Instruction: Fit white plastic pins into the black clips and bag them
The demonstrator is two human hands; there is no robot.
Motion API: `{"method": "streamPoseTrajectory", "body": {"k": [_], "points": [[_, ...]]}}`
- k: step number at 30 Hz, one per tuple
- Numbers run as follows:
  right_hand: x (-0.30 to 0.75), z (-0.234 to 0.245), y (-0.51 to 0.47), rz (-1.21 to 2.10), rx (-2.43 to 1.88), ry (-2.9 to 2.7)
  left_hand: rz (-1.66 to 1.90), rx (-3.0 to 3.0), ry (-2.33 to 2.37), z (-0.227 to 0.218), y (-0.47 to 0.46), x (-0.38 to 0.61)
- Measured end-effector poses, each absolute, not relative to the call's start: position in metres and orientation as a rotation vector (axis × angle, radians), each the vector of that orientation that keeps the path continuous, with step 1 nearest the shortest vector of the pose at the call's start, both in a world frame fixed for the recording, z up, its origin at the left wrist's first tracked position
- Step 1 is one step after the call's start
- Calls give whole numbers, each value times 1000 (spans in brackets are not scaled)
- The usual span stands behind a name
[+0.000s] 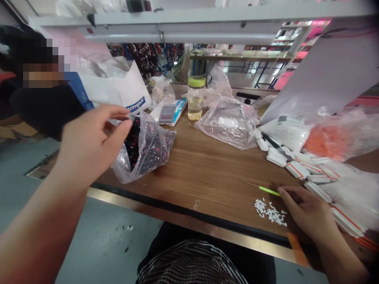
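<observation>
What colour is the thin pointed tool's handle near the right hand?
The thin pointed tool's handle is yellow-green, clearest in the head view.

Gray floor down low, big brown wood worktop, white lamp bar up top, & blue metal racks + another table way back.

The workbench top is smooth wood-grain laminate, the bag glossy clear plastic, the edge trim satin metal.
</observation>
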State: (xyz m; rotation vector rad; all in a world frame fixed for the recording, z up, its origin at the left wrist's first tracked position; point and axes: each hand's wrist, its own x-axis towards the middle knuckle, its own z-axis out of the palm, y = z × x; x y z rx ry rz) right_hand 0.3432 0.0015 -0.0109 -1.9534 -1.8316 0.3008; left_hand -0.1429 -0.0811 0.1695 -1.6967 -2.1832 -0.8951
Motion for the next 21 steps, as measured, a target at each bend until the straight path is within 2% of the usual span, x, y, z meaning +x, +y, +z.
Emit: {"method": "streamPoseTrajectory", "body": {"k": [2, 5, 9, 12, 15, 18, 21], "points": [[343, -11, 2, 306, -1956, -1834, -829, -1740, -2232, 164, -73, -151], [343, -11, 2, 318, -1963, -1809, -944, -1929, -2006, 154, -86, -142], [341, -9, 3, 349, -1965, -1794, -591, -2048, -1850, 134, -107, -132], [341, -9, 4, 351, -1979, -1813, -606, -1929, -1824, 122, -96, -156], [342, -10, 5, 341, -2011, -1828, -839, -1763, -1912, 116, -66, -197], [344, -13, 5, 329, -2014, -1826, -1047, -1672, -2243, 111, -34, -230], [344, -15, 5, 330, -2020, -1813, -1534, -1458, -2579, 108, -9, -244]]}}
